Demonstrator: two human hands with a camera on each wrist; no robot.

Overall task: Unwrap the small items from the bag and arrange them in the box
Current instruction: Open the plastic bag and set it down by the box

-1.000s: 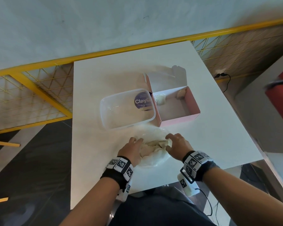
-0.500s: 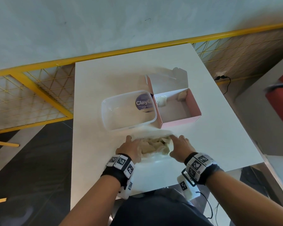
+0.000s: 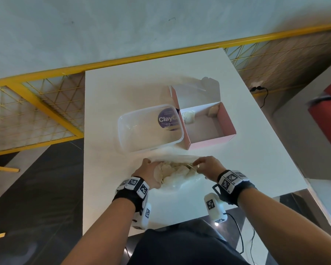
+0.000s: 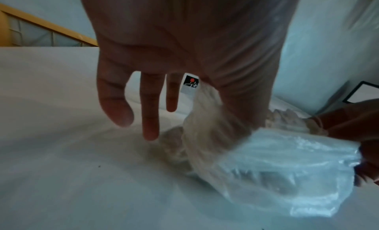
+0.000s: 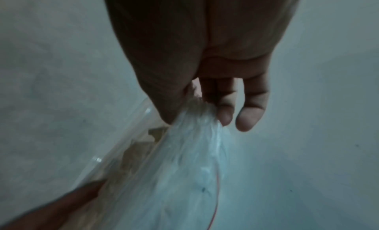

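White table [image 3: 107, 115], near edge: bag [image 3: 175, 172] w/ wrapped items. My left hand [image 3: 148, 174] and right hand [image 3: 208, 167] each pinch its mouth; thin plastic may tear, spilling items.

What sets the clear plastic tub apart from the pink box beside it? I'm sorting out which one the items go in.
The clear plastic tub has see-through walls, rounded corners and a purple round label; the pink box is opaque card with sharp corners. The tub shows nothing inside and no lid, while the box has a flap lid standing open and two small pale items in its far corners. Both sit open-topped, side by side on the white table.
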